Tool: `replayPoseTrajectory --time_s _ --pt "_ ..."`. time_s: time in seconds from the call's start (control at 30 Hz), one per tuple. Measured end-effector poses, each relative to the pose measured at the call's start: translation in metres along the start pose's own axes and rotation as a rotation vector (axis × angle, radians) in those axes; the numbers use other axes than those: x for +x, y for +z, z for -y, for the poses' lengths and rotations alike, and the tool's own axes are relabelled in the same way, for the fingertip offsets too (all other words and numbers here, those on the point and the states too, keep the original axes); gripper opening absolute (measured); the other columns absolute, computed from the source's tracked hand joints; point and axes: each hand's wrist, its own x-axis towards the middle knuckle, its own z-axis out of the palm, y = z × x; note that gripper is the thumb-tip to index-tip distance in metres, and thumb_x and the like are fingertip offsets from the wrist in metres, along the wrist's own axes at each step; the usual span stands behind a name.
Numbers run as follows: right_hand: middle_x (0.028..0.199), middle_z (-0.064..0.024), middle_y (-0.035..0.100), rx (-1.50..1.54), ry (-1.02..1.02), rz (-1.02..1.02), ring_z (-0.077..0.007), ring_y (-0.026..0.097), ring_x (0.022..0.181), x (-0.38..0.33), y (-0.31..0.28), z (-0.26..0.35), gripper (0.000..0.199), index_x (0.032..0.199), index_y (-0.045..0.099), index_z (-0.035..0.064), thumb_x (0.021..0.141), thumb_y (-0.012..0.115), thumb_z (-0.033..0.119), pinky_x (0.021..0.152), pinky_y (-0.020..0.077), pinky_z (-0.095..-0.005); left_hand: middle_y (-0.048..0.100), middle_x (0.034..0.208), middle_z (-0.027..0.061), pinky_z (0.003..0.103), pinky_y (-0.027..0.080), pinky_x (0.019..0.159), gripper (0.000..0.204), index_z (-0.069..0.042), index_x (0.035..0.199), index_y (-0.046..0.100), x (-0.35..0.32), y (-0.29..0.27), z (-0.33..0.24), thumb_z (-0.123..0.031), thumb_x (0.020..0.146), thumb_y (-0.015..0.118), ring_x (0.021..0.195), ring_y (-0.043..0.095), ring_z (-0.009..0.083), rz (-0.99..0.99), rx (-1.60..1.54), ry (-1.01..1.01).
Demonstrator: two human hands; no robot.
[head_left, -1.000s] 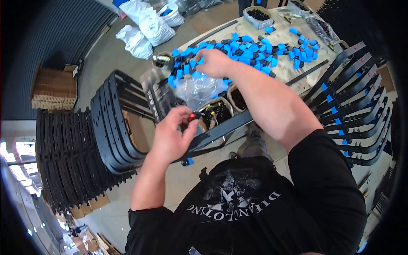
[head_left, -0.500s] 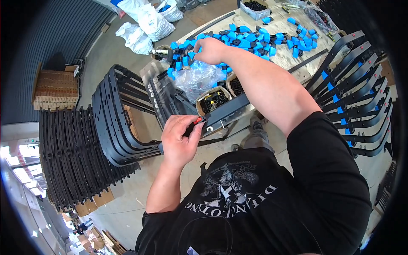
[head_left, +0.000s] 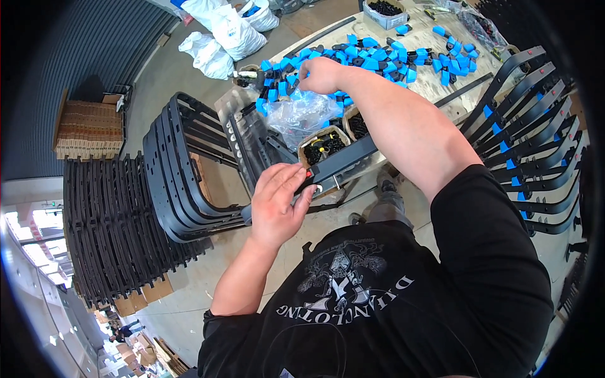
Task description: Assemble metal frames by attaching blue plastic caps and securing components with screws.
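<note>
We see the work partway along, as we judge it: the curved black frames (head_left: 554, 225) on the right carry blue pieces and small red spots, while the stacked black frames (head_left: 165, 195) on the left show no blue. Many loose blue-and-black plastic pieces (head_left: 370, 64) lie spread over the pale wooden tabletop (head_left: 428, 31), so plenty seems left. The small red part (head_left: 309, 174) sits at the near-left end of the long, flat black bar (head_left: 343, 159), which lies along the table's near edge; it looks unfinished to us.

Our left hand (head_left: 275, 205) comes up from below with the fingers bent and together, their tips against the red part, the thumb set apart underneath. Our right arm reaches far across the table, elbow out, and the right hand (head_left: 322, 75) curls downward at the near side of the loose pieces, just above the crumpled clear plastic bag (head_left: 299, 120). The fingertips are too hidden for us to tell whether either hand grips anything.
</note>
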Motion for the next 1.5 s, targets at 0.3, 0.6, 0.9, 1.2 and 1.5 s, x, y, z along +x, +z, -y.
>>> replayPoseTrajectory --time_s 0.3,0.6,0.9,1.2,1.5 --pt "0.111 -0.0172 0.073 -0.016 0.007 0.015 -0.0310 0.069 0.104 0.002 0.002 0.001 0.041 0.110 0.074 0.0048 0.079 0.073 0.032 0.093 0.0541 -0.0402 0.071 0.115 0.0149 0.041 0.054 0.094 0.032 0.000 0.110 0.070 -0.006 0.003 0.003 -0.003 0.080 0.080 0.112 0.067 0.0325 0.078 0.164 0.091" --pt "0.103 -0.0161 0.075 -0.066 0.034 -0.012 -0.0312 0.071 0.098 0.000 0.001 -0.010 0.036 0.103 0.077 0.0090 0.079 0.074 0.035 0.090 0.0547 -0.0424 0.070 0.097 0.0154 0.043 0.056 0.078 0.036 -0.004 0.107 0.059 -0.003 -0.004 -0.011 -0.028 0.087 0.076 0.088 0.068 0.0358 0.223 0.106 -0.144" --pt "0.091 -0.0219 0.073 -0.185 -0.012 -0.113 -0.0375 0.071 0.085 -0.051 0.049 0.027 0.025 0.084 0.076 0.0037 0.078 0.061 0.024 0.077 0.0551 -0.0495 0.070 0.099 0.0156 0.047 0.053 0.081 0.041 -0.005 0.109 0.062 -0.036 -0.005 -0.030 -0.027 0.080 0.081 0.093 0.067 0.0374 0.240 0.151 -0.236" --pt "0.081 -0.0172 0.073 0.062 -0.010 -0.106 -0.0306 0.071 0.076 -0.241 0.061 0.038 0.021 0.082 0.076 0.0052 0.075 0.065 0.022 0.070 0.0551 -0.0469 0.064 0.081 0.0137 0.043 0.050 0.068 0.029 -0.004 0.094 0.061 -0.071 0.007 -0.082 -0.014 0.073 0.079 0.074 0.064 0.0328 0.184 0.021 0.330" --pt "0.098 -0.0185 0.068 0.185 -0.209 -0.614 -0.0394 0.065 0.092 -0.385 0.018 0.047 0.028 0.101 0.064 0.0037 0.079 0.068 0.021 0.078 0.0521 -0.0491 0.066 0.078 0.0138 0.040 0.050 0.063 0.029 0.001 0.095 0.065 -0.148 -0.009 -0.027 -0.020 0.078 0.074 0.064 0.060 0.0248 0.340 0.032 -0.428"
